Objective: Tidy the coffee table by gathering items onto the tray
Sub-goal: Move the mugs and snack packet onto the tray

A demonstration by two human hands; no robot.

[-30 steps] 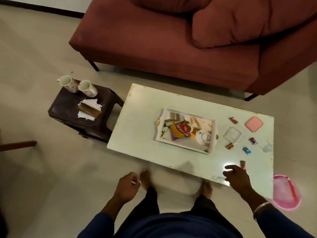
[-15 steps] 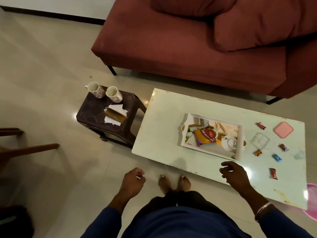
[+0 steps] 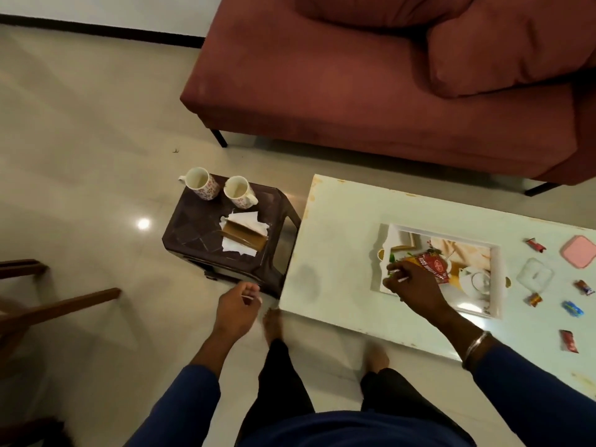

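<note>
A white tray (image 3: 497,279) with a printed picture lies on the pale coffee table (image 3: 338,227). In it lies a red and yellow snack packet (image 3: 433,264). My right hand (image 3: 414,287) hovers over the tray's near left corner, fingers curled, pinching a thin white item (image 3: 403,279). My left hand (image 3: 237,306) hangs over the floor left of the table and pinches another small white item (image 3: 252,297). Right of the tray lie several wrapped candies (image 3: 572,308), a clear dish (image 3: 533,274) and a pink square lid (image 3: 579,256).
A brown stool (image 3: 200,233) stands left of the table with two mugs (image 3: 200,188) and crumpled tissue with brown paper (image 3: 245,235). A red sofa (image 3: 354,91) runs behind. Wooden chair legs (image 3: 48,304) stick in from the left. My bare feet stand at the table's front edge.
My right hand moved from the table's front edge up and left over the tray. The view shifted left, and my left hand rose toward the stool.
</note>
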